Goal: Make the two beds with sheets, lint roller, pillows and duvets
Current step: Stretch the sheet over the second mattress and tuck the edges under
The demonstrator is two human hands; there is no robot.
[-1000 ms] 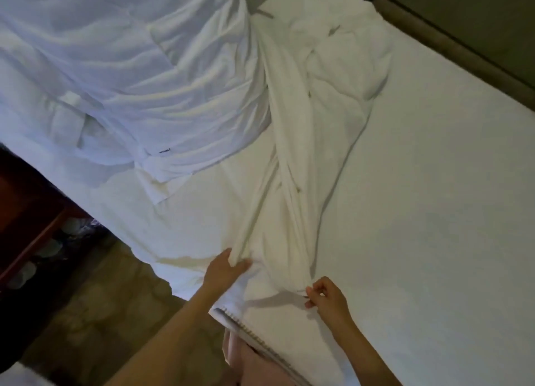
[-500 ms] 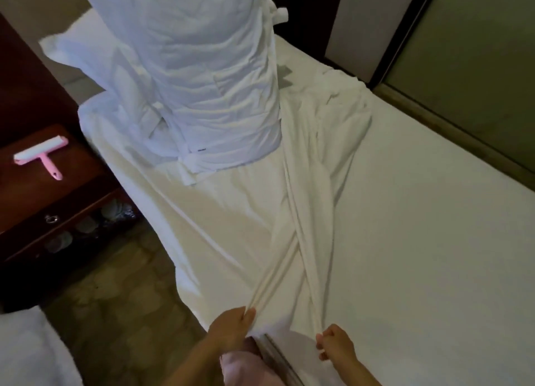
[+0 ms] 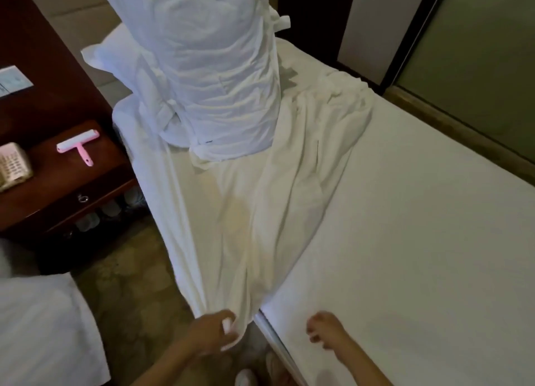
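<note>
A white sheet (image 3: pixel 260 211) lies bunched lengthwise along the left side of the bare mattress (image 3: pixel 419 240). It runs from under a tall pile of white pillows and bedding (image 3: pixel 214 75) at the head down to the near corner. My left hand (image 3: pixel 214 333) grips the sheet's near end just off the mattress corner. My right hand (image 3: pixel 327 330) hovers over the mattress edge with loosely curled fingers, holding nothing; it is blurred. A pink lint roller (image 3: pixel 78 146) lies on the dark wooden nightstand (image 3: pixel 58 188) at the left.
A cream telephone (image 3: pixel 13 165) sits on the nightstand beside the roller. The second bed's white corner (image 3: pixel 37 327) shows at lower left, across a narrow strip of floor (image 3: pixel 133 284). A wall panel (image 3: pixel 477 67) runs along the bed's right side.
I have moved back toward the foot of the bed, dragging the sheet with my left hand. My right hand has let go of the sheet's fold.
</note>
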